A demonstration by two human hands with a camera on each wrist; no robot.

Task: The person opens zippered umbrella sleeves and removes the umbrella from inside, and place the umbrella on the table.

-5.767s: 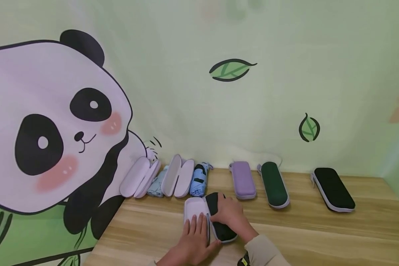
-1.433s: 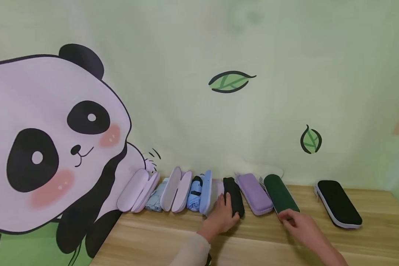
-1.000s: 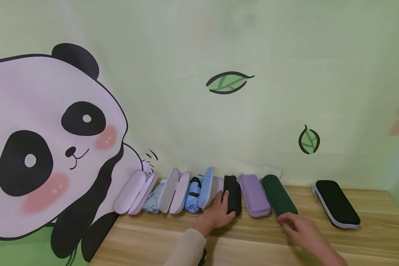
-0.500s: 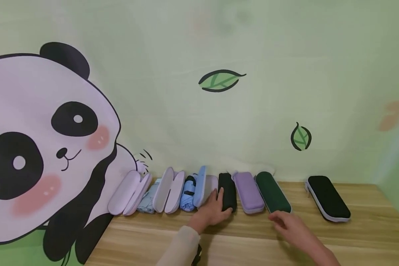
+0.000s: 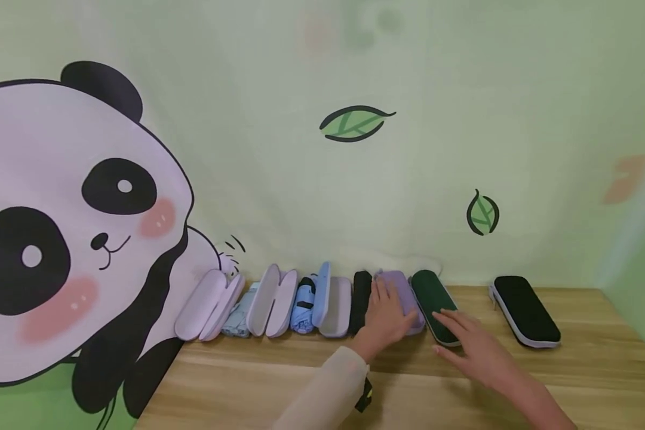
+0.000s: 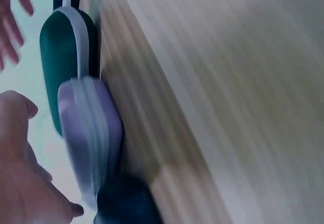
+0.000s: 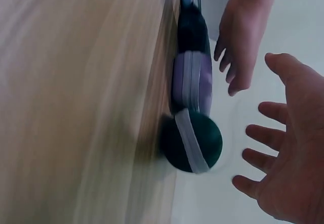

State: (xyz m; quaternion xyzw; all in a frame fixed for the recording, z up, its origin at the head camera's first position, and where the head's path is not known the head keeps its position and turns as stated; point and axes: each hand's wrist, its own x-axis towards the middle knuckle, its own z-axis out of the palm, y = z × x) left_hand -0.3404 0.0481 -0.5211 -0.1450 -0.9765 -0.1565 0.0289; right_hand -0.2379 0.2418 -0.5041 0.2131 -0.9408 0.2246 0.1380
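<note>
My left hand [image 5: 384,313], fingers spread, hovers over the closed purple zip case [image 5: 408,301], partly covering it in the head view. In the right wrist view the left hand [image 7: 240,42] looks apart from the cases. A dark green zip case [image 5: 435,307] lies right of the purple one, closed. Beside it my right hand [image 5: 475,346] has its fingers stretched out; in the right wrist view a gap parts its fingers from the green case [image 7: 197,140]. Left of the purple case lies a black folded umbrella-like bundle [image 5: 361,295], next to an open blue case [image 5: 335,307] with a pale lining.
Farther left stand two open pale cases, one lilac [image 5: 206,304] and one whitish [image 5: 274,301], with a light blue bundle [image 5: 239,313] and a blue strapped bundle [image 5: 303,307]. A closed black case [image 5: 527,310] lies at right. The wooden table [image 5: 236,382] meets a printed backdrop.
The open case and black bundle, between my hands at first, now stand in the row. My left hand has since shifted right to the purple case; the right hand's curled fingers have straightened.
</note>
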